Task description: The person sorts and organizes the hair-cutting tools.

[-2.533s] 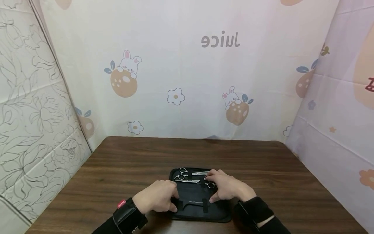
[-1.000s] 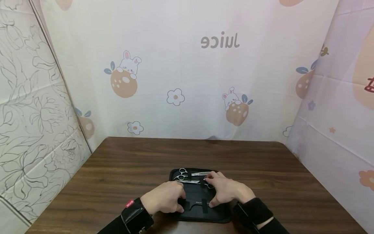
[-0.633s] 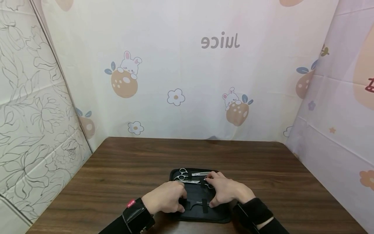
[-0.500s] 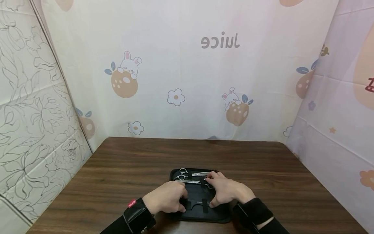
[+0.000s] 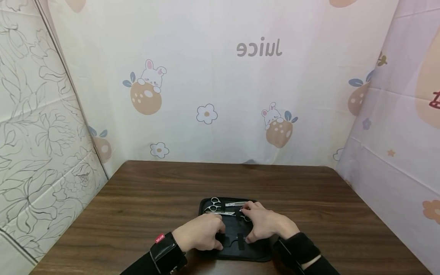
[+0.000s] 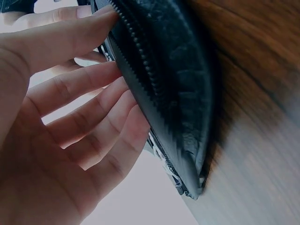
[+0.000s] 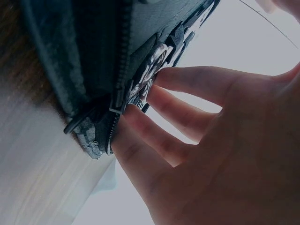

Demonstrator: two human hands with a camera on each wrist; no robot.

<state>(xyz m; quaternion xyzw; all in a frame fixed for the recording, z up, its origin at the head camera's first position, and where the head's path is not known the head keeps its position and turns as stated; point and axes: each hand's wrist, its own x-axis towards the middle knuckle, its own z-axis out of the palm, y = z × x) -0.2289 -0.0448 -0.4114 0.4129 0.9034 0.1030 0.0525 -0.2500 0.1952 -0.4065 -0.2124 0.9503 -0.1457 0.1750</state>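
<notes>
A black zip case (image 5: 233,228) lies spread flat near the table's front. Two pairs of silver scissors sit along its far half: one (image 5: 237,204) has finger rings on the left, the other (image 5: 220,213) points its blades left. Nearer me, a flat black comb-like tool (image 5: 226,241) passes under a strap (image 5: 241,241). My left hand (image 5: 201,232) pinches the tool's left end, thumb low, other fingers bent over the case. My right hand (image 5: 266,221) rests spread, fingertips at the second scissors' rings, thumb near the tool's right end. In the right wrist view those fingertips touch the zip edge (image 7: 117,112).
The case lies on a dark wood-grain table (image 5: 165,191). Patterned cloth (image 5: 213,76) stands as a wall behind it, with more cloth at the left and right sides.
My left hand has slid to the right over the case, and the black tool has shifted right with it under the strap. The right hand has stayed almost still.
</notes>
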